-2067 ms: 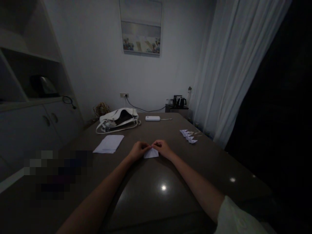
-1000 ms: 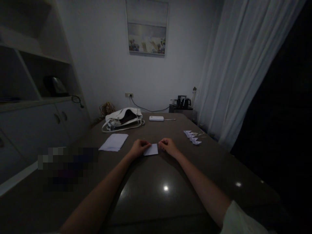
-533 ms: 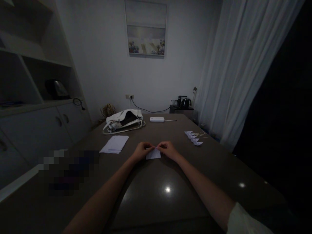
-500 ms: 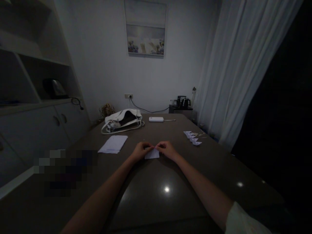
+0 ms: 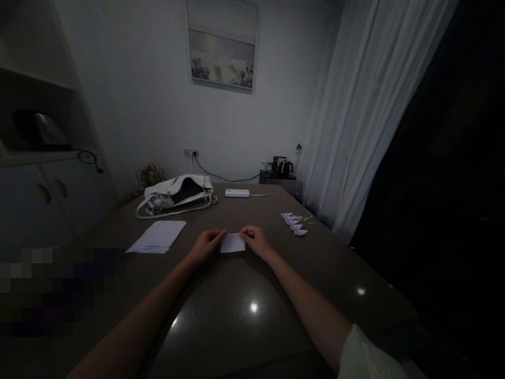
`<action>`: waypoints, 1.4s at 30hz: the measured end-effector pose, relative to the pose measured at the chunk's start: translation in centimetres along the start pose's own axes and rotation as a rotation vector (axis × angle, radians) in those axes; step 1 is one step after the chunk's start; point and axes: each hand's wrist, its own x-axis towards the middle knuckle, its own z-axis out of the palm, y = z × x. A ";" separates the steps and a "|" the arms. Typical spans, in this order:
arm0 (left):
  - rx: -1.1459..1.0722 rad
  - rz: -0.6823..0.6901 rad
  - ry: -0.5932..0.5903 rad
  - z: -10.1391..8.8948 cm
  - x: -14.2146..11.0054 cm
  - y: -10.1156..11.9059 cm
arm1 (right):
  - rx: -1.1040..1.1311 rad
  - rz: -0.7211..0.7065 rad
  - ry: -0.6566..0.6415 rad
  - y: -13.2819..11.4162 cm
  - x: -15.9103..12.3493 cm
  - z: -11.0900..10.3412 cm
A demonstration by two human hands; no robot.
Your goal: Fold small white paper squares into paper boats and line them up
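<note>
A small white piece of paper [image 5: 232,243] lies on the dark table [image 5: 244,326] in front of me. My left hand [image 5: 205,245] pinches its left edge with curled fingers. My right hand [image 5: 256,240] grips its right edge the same way. The paper looks like a flat folded rectangle between the two hands. The room is dim and the fingertips are hard to make out.
A stack of white sheets [image 5: 157,237] lies to the left. Several small folded paper pieces [image 5: 294,222] sit to the right. A white handbag [image 5: 175,195] and a white power bank [image 5: 237,193] rest at the table's far end. A curtain [image 5: 363,105] hangs on the right.
The paper has gone from a pointed shape held up between the fingers to a flat rectangle on the table. My view has swung, so everything sits further left in the picture.
</note>
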 end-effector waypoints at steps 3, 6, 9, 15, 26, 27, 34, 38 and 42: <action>0.022 0.034 -0.029 -0.1 0.0 -0.1 | -0.013 -0.018 -0.035 -0.1 -0.2 0.1; 0.086 0.068 -0.036 -0.2 0.0 -0.3 | -0.011 -0.027 -0.030 -0.2 -0.4 0.3; 0.147 0.108 -0.016 -0.1 -0.1 -0.1 | -0.030 -0.031 -0.055 -0.3 -0.4 0.5; 0.236 0.147 -0.042 0.2 -0.3 0.0 | -0.116 -0.106 -0.088 0.0 -0.3 0.7; 0.234 0.123 0.061 -0.3 -0.1 -0.1 | 0.029 -0.013 0.057 0.5 0.2 0.3; 0.220 0.119 0.065 -0.3 -0.1 -0.1 | 0.057 -0.011 0.071 0.4 0.3 0.2; 0.132 0.149 0.001 0.2 0.0 -0.8 | 0.112 0.016 0.040 -0.2 -0.1 0.4; 0.113 0.172 0.026 0.2 -0.2 -0.6 | 0.135 0.019 0.023 -0.8 -0.5 0.9; 0.131 0.158 0.084 -0.1 -0.3 -0.2 | 0.204 0.115 0.044 -1.2 -0.8 0.8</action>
